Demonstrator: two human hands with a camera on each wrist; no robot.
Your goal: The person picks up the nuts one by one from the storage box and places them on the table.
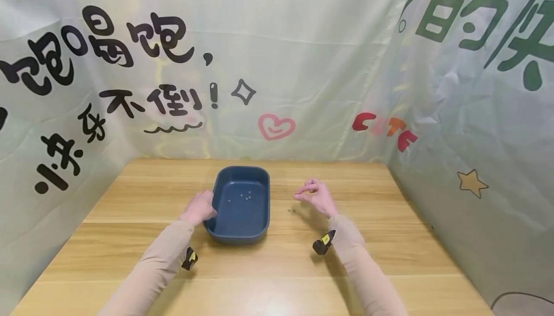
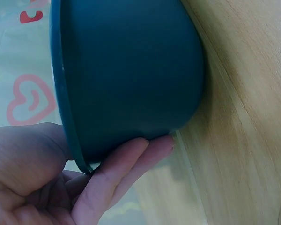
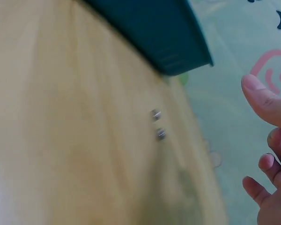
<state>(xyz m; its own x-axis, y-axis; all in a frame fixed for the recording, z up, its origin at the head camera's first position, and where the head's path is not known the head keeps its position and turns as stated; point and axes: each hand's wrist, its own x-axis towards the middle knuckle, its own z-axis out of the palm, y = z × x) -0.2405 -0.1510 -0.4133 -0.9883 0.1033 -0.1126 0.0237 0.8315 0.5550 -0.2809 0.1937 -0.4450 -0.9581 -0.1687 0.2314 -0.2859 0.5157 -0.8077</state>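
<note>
My left hand [image 1: 200,207] grips the left wall of a deep blue rectangular basin [image 1: 237,237]. In the left wrist view two fingers [image 2: 126,164] lie along the basin's outer wall, and the thumb goes over the rim to the inside. Several tiny shiny metal pieces [image 1: 246,198] are scattered on the basin floor. My right hand [image 1: 319,198] hovers over the table to the right of the basin, fingers loosely bent, with nothing seen between them. Below it, two more small metal pieces [image 3: 160,134] lie close together on the wood.
The basin stands on a wooden table [image 1: 368,186]. A printed cloth [image 1: 320,75] with lettering hangs behind the table and along both sides. Each wrist carries a small black camera, such as the right-hand one [image 1: 323,243].
</note>
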